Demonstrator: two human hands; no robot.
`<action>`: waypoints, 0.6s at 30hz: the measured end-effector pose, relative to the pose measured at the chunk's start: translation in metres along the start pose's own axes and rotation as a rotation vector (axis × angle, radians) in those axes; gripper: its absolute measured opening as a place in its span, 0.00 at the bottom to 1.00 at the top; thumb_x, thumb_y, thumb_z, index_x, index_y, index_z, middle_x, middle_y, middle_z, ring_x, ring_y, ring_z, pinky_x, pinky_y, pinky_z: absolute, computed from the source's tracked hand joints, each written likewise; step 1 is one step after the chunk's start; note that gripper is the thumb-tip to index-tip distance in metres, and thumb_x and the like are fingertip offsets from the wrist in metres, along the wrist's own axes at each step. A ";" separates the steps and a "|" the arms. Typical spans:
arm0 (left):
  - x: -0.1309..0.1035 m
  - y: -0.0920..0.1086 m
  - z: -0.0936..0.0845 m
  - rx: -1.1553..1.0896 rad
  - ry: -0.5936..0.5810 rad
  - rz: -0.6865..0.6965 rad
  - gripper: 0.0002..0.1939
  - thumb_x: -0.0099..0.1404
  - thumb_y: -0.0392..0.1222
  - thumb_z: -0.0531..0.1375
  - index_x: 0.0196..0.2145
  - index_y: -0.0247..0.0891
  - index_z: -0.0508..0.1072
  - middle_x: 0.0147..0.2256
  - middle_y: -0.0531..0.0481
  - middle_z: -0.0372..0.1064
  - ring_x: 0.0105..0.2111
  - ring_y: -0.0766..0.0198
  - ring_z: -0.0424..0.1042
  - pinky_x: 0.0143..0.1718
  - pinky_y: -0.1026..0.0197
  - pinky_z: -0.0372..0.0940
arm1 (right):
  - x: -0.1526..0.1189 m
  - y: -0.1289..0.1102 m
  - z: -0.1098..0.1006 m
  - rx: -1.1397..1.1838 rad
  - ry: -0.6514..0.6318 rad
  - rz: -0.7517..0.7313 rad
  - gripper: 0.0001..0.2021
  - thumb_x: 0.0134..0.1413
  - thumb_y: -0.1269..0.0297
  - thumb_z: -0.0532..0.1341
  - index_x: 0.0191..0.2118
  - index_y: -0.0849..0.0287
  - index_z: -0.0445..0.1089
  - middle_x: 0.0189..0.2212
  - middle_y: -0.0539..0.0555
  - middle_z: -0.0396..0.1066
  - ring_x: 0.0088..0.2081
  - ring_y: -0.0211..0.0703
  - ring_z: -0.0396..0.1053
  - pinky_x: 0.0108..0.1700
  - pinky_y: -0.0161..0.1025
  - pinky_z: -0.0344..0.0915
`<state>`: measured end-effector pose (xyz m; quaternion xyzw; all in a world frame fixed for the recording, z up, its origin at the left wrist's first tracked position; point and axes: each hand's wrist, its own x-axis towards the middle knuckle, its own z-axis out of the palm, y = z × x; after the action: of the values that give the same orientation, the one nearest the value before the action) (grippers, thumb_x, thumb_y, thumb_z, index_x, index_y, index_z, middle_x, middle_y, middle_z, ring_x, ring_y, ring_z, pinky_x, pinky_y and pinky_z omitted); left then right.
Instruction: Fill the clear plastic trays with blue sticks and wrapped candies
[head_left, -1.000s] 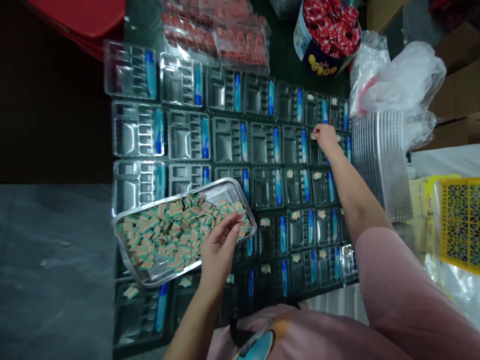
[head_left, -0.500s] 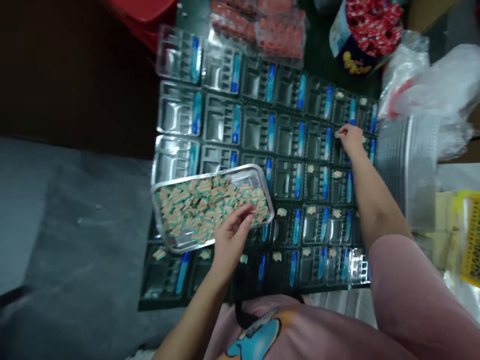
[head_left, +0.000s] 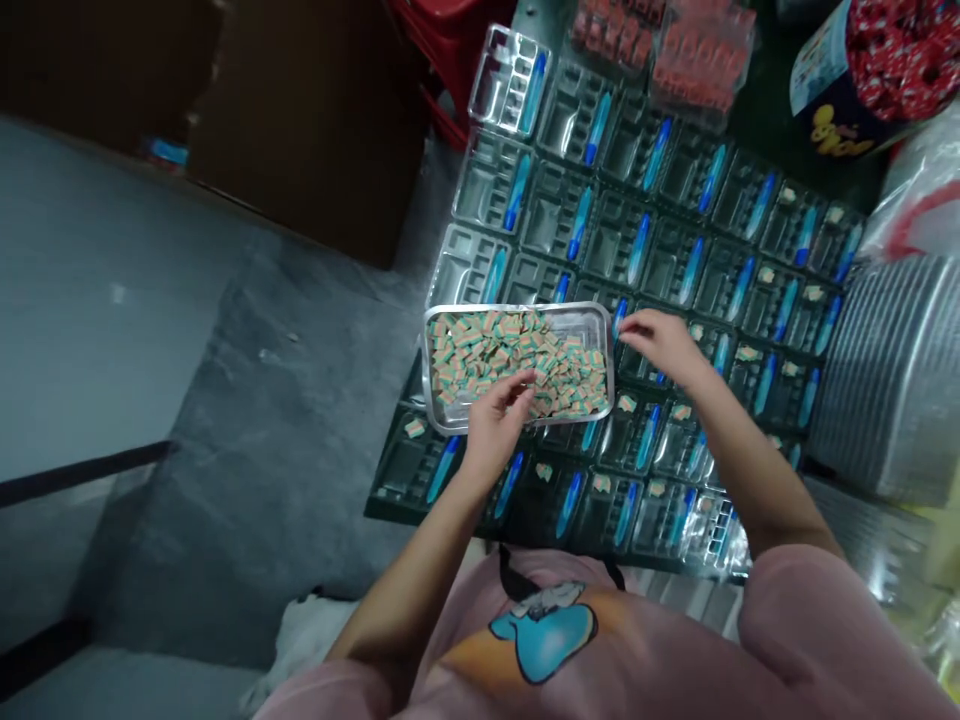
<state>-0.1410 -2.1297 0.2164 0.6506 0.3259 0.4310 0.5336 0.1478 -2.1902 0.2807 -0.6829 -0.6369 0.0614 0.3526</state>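
A clear plastic tray (head_left: 517, 426) full of small green-and-peach striped pieces (head_left: 480, 350) rests on top of the blister packs. Over its front right part is my left hand (head_left: 499, 415), thumb and fingers pinched together among the pieces; what they hold is hidden. My right hand (head_left: 660, 345) hovers just beyond the tray's right end, fingertips pinched, and whether a piece is between them I cannot make out. Rows of clear blister packs (head_left: 551, 205) surround both hands, each showing a blue pen-shaped item (head_left: 637, 248). Single striped pieces (head_left: 681, 412) lie in several packs, mostly at the front and right.
Packs of red items (head_left: 694, 75) and a tub of red-and-white things (head_left: 832, 90) stand at the back. Stacked clear plastic trays (head_left: 877, 370) are on the right. A red stool (head_left: 442, 50) and a large brown box (head_left: 315, 130) stand beyond the table's left edge.
My right hand has come back leftward from a far-right pack, where a striped piece now lies, to beside the tray. My left hand stays over the pieces. The view has turned and shifted.
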 end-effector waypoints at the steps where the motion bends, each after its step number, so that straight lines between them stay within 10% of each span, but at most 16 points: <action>1: 0.002 -0.002 -0.004 0.024 0.003 0.008 0.17 0.61 0.45 0.63 0.46 0.39 0.78 0.44 0.44 0.77 0.42 0.59 0.75 0.47 0.56 0.68 | 0.002 -0.011 0.017 0.011 -0.045 -0.028 0.06 0.52 0.67 0.62 0.36 0.56 0.76 0.32 0.53 0.74 0.34 0.43 0.70 0.41 0.40 0.65; 10: 0.039 -0.005 -0.024 0.300 0.022 0.138 0.11 0.59 0.37 0.61 0.40 0.39 0.80 0.40 0.45 0.78 0.40 0.56 0.75 0.47 0.55 0.67 | 0.027 -0.063 0.095 -0.044 -0.018 -0.126 0.09 0.56 0.69 0.62 0.42 0.56 0.76 0.35 0.55 0.72 0.37 0.45 0.68 0.43 0.41 0.63; 18: 0.059 -0.005 -0.032 0.429 -0.018 0.240 0.13 0.61 0.36 0.60 0.43 0.38 0.80 0.41 0.43 0.78 0.41 0.55 0.75 0.48 0.54 0.66 | 0.038 -0.070 0.108 -0.132 -0.070 -0.079 0.09 0.55 0.74 0.61 0.39 0.55 0.76 0.36 0.54 0.70 0.40 0.46 0.67 0.45 0.40 0.61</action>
<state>-0.1456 -2.0628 0.2263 0.7869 0.3256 0.4063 0.3311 0.0391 -2.1162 0.2536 -0.6764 -0.6779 0.0290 0.2865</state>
